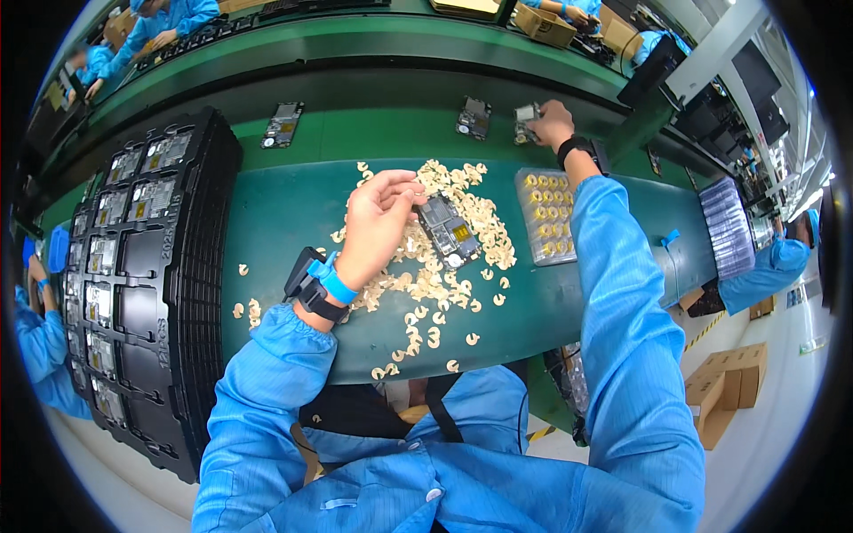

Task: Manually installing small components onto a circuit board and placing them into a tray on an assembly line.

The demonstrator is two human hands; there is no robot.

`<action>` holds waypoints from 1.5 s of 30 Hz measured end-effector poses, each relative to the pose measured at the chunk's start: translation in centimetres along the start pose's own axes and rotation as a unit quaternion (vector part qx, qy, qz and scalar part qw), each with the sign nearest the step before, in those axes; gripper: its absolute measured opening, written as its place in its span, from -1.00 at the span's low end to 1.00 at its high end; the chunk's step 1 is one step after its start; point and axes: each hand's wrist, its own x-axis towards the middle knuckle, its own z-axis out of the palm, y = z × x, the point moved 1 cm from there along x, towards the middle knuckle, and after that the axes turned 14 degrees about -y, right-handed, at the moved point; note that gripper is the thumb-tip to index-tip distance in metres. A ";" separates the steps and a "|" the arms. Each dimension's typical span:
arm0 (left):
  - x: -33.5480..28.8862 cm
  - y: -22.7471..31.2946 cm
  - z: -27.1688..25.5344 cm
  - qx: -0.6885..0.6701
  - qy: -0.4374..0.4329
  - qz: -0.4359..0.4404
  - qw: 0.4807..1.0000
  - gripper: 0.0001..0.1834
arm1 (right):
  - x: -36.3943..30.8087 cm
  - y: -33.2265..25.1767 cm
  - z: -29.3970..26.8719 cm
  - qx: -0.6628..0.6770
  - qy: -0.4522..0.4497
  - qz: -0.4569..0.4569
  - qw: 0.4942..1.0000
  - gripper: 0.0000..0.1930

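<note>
- Board A [447, 233]: lies on the table [284, 222], among and partly over cream pieces [498, 244].
- Long axis of board A: oblique, from the far left end down to the near right end. The far left end faces the left hand [386, 218].
- Left hand: nearer of the two to board A. Board A lies to the right of the fingers, with its far left corner at the fingertips.
- Left fingers: thumb and forefinger drawn close together, other fingers bent beside them. Whether they pinch the corner or a small piece cannot be told.
- Right hand [554, 124]: extended to the belt [373, 133], well apart from board A.
- Board B [526, 121]: on or just above the belt, directly left of the right fingers; contact with the belt cannot be confirmed. Its long axis runs roughly away from the body.
- Right fingers: bent together at the right edge of board B, touching it. Thumb closure cannot be told.
- Board C [474, 118]: on the belt, just left of board B, apart from both hands.
- Yellow-part tray [555, 260]: on the table, right of board A, near the right forearm.
- Black trays [139, 256]: stacked at the left, some pockets filled.
</note>
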 end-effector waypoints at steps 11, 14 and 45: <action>-0.3 0.7 -0.5 0.033 0.005 0.005 0.999 -0.77 | -2.3 -11.7 9.1 0.047 0.057 -0.025 0.997 -0.41; 0.1 0.9 0.3 0.031 0.001 0.001 1.000 -0.77 | -1.6 -10.2 9.0 0.188 0.096 -0.078 0.974 -0.35; -0.2 1.7 0.4 0.010 -0.019 0.028 0.999 -0.66 | -20.9 8.5 -1.6 -0.110 0.081 -0.264 0.955 -0.85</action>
